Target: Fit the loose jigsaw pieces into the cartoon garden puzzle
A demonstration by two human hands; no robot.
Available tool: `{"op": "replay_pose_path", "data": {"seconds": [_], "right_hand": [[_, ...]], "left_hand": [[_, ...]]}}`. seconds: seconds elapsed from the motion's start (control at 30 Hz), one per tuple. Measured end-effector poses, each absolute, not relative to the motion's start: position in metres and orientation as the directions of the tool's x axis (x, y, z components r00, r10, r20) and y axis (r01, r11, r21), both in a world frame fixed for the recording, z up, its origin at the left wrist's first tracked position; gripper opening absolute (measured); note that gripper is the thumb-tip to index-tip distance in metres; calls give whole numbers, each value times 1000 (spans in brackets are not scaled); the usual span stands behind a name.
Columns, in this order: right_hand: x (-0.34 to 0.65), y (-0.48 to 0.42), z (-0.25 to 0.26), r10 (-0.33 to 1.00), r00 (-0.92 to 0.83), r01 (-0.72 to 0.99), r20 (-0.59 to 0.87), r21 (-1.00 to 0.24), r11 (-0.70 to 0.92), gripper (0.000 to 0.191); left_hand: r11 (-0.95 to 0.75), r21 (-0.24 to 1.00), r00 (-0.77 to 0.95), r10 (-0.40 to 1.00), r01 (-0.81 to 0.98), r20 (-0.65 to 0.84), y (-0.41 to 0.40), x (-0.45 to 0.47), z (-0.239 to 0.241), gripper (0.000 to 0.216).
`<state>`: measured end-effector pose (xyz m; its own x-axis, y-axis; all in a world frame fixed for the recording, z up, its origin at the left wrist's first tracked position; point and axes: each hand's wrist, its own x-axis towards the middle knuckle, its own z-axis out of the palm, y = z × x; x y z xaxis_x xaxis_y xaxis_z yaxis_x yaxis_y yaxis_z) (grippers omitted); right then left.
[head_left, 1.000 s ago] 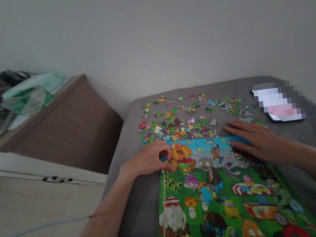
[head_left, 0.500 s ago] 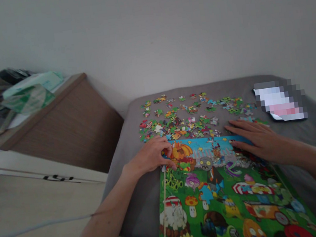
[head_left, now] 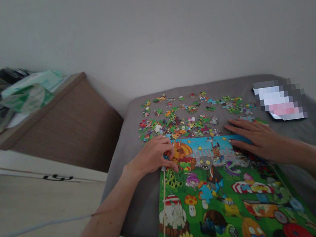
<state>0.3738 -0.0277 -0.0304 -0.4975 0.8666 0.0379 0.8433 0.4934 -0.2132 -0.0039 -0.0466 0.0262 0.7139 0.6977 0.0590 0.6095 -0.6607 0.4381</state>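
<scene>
A colourful jigsaw puzzle board [head_left: 199, 214] with cartoon plants and zombies lies in front of me. My left hand [head_left: 158, 155] is at its upper left corner, fingers curled toward the thumb and fingertips down on the picture; whatever they hold is hidden. Flat across the upper right part of the board rests my right hand [head_left: 255, 140], its fingers stretched out and slightly spread. A light-blue puzzle piece [head_left: 205, 194] shows on the green middle of the board. Beyond the top edge, many loose puzzle pieces [head_left: 176, 122] are scattered in a loose heap.
The board and pieces lie on a grey cloth-covered surface [head_left: 139, 198] against a pale wall. A phone [head_left: 279, 102] with a lit, blurred screen lies at the back right. On the left stands a brown cabinet [head_left: 67, 118] bearing a green-and-white packet [head_left: 29, 94]. A white cable [head_left: 41, 225] runs toward my left forearm.
My left hand has shifted very slightly, its thumb a little right and lower on the board. The right hand and the loose pieces stay where they were.
</scene>
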Motion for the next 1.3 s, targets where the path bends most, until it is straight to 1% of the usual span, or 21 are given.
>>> {"op": "replay_pose_path", "data": {"seconds": [0.2, 0.47, 0.6, 0.7, 0.83, 1.1, 1.3], "right_hand": [[374, -28, -29, 865, -500, 843, 31, -209, 495, 69], [373, -28, -28, 868, -495, 845, 38, -211, 491, 69], [372, -28, -27, 870, -492, 845, 39, -219, 487, 69], [371, -28, -25, 865, -500, 838, 44, -225, 497, 70], [371, -29, -24, 862, -506, 838, 24, -222, 498, 73], [373, -28, -25, 862, -506, 839, 23, -221, 498, 71], [373, -29, -28, 868, -495, 843, 42, -220, 492, 66]], "left_hand": [[-648, 479, 732, 681, 592, 16, -46, -6, 28, 45], [-644, 509, 743, 669, 571, 13, -46, -6, 26, 45], [-647, 530, 758, 653, 548, 14, -47, -6, 26, 38], [-645, 564, 802, 595, 516, -52, -51, -7, 31, 36], [-643, 564, 826, 548, 518, -133, -58, -7, 36, 45], [-610, 577, 818, 537, 544, -203, -60, -2, 39, 32], [-614, 567, 803, 576, 549, -154, -61, -3, 40, 41]]}}
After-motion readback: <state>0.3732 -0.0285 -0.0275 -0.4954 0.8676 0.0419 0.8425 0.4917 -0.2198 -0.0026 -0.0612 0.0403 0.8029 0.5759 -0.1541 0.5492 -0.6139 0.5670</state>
